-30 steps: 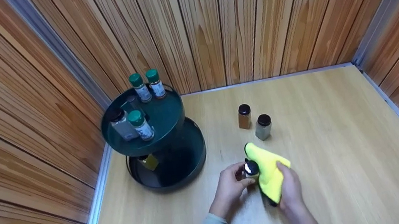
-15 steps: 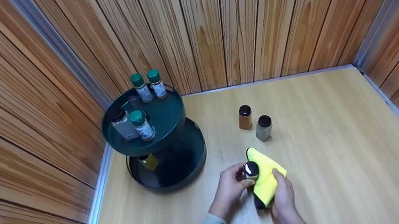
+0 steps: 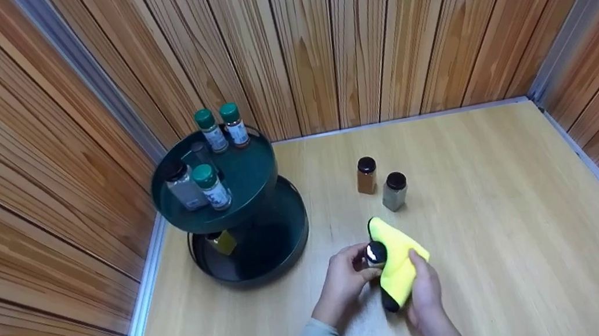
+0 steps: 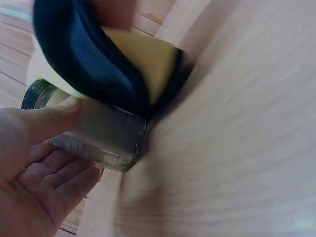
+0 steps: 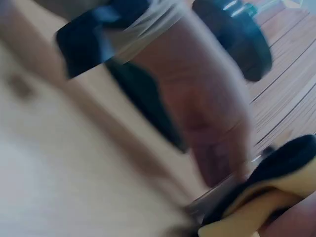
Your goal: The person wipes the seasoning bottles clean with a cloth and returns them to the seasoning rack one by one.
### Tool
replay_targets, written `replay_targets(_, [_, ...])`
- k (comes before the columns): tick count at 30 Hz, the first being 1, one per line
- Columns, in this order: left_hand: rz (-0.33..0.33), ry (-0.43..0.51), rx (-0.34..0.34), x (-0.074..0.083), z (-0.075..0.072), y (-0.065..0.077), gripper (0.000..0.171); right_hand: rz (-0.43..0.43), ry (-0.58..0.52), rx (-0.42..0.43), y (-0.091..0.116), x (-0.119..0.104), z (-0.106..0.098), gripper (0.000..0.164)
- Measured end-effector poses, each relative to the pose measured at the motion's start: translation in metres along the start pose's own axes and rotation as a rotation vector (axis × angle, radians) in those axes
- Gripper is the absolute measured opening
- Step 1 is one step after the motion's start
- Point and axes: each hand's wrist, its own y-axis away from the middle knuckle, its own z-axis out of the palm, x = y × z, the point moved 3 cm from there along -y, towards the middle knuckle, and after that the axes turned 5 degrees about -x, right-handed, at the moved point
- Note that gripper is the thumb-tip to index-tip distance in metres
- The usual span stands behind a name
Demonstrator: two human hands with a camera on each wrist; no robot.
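My left hand (image 3: 343, 280) grips a clear glass spice jar (image 4: 111, 131) by its sides, thumb on one side and fingers on the other. The jar has a dark lid (image 3: 376, 253) and stands roughly upright just over or on the table; the head view cannot tell which. A bright yellow cloth (image 3: 398, 265) with a black edge and underside lies against the jar's right side. My right hand (image 3: 427, 293) pinches this folded cloth, thumb on top. In the left wrist view the cloth covers part of the glass, and the jar's contents look brownish.
A dark green two-tier round rack (image 3: 265, 255) stands at the left, with several jars on top and a yellowish jar (image 3: 222, 243) below. Beyond the hands stand a brown-filled jar (image 3: 366, 176) and a greyish jar (image 3: 395, 192). Wood-panelled walls enclose the table (image 3: 518, 219).
My right hand has shifted left and a little toward me with the cloth, which is now folded differently and shows more black at its lower end. The left hand and jar have hardly moved.
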Motion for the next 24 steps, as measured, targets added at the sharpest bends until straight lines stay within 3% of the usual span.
replay_targets(4, [-0.015, 0.008, -0.013, 0.001, -0.002, -0.002, 0.052, 0.036, -0.005, -0.027, -0.004, 0.002, -0.002, 0.055])
replay_targets(12, [0.037, -0.029, -0.012, -0.002, -0.002, 0.000, 0.050, -0.134, -0.073, -0.167, 0.016, -0.032, -0.002, 0.040])
replay_targets(20, [0.028, 0.032, -0.049, -0.002, -0.003, -0.002, 0.051, -0.175, -0.072, -0.114, 0.015, -0.039, -0.009, 0.042])
replay_targets(23, [0.011, 0.020, -0.072, -0.001, -0.004, -0.002, 0.055, -0.180, -0.098, -0.080, 0.013, -0.040, -0.015, 0.040])
replay_targets(24, [0.034, 0.000, -0.080, 0.000, -0.004, -0.003, 0.056, -0.190, -0.098, -0.073, 0.013, -0.040, -0.017, 0.040])
